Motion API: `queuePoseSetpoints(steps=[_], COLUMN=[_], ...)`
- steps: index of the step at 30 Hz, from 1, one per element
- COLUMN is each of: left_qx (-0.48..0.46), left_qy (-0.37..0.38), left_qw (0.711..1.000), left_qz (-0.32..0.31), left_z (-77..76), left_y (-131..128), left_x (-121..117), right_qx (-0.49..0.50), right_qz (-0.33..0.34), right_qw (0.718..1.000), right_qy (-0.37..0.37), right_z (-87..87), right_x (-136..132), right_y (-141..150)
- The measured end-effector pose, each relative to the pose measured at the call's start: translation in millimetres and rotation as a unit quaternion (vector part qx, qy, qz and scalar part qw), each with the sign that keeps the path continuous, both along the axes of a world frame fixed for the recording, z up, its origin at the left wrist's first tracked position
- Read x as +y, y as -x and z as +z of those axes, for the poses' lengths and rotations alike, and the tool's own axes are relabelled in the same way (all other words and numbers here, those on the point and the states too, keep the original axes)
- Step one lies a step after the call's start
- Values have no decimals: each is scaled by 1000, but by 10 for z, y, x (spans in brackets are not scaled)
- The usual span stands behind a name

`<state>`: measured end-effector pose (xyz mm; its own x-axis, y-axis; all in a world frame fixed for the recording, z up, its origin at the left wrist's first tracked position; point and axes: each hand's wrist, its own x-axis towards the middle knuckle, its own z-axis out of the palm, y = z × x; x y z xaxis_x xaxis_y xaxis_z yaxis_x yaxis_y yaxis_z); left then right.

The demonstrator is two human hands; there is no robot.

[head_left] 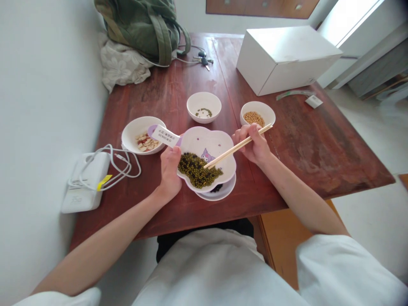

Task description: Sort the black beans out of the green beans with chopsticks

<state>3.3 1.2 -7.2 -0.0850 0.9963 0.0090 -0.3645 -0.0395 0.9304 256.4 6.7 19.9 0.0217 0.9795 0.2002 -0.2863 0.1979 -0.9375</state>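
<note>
We're at the mung beans (194, 170) on the flower-shaped plate (207, 140): our right hand (251, 144) grips wooden chopsticks (237, 146), tips in the pile, while our left hand (170, 170) pinches a paper sleeve (165, 136). The tips need closing on a bean.

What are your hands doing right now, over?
Right hand: wooden chopsticks, tips at the green beans. Left hand: white paper slip. Beans on flower-shaped plate.

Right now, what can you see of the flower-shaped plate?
The flower-shaped plate looks like white glazed ceramic, with a scalloped edge and a small printed cartoon figure in purple. A heap of dark green beans covers its lower left. It sits on a smaller white dish, and wooden chopsticks reach down to the beans.
</note>
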Motion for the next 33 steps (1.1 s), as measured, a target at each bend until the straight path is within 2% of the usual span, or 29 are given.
queuePoseSetpoints(steps=[3, 11, 16, 19, 25, 30, 33], left_qx=[6, 9, 9, 8, -12, -11, -6], left_qy=[-31, -81, -68, -53, -22, 0, -16], left_qw=[999, 996, 998, 999, 999, 1000, 999], left_qz=[-2, -31, -12, -1, -20, -28, -45], left_z=[1, 119, 181, 163, 61, 86, 105], left_y=[0, -17, -33, -24, 27, 30, 29], left_x=[12, 1, -21, -27, -21, -1, 22], right_qx=[6, 18, 37, 46, 37, 25, 20], right_qz=[1, 14, 27, 35, 72, 91, 91], right_qw=[1000, 1000, 999, 998, 997, 996, 996], right_qy=[-3, 12, 3, 2, -4, -5, -11], right_z=[11, -8, -45, -67, -92, -114, -136], right_x=[6, 26, 30, 45, 70, 66, 72], right_y=[-2, 13, 11, -19, -136, -168, -160])
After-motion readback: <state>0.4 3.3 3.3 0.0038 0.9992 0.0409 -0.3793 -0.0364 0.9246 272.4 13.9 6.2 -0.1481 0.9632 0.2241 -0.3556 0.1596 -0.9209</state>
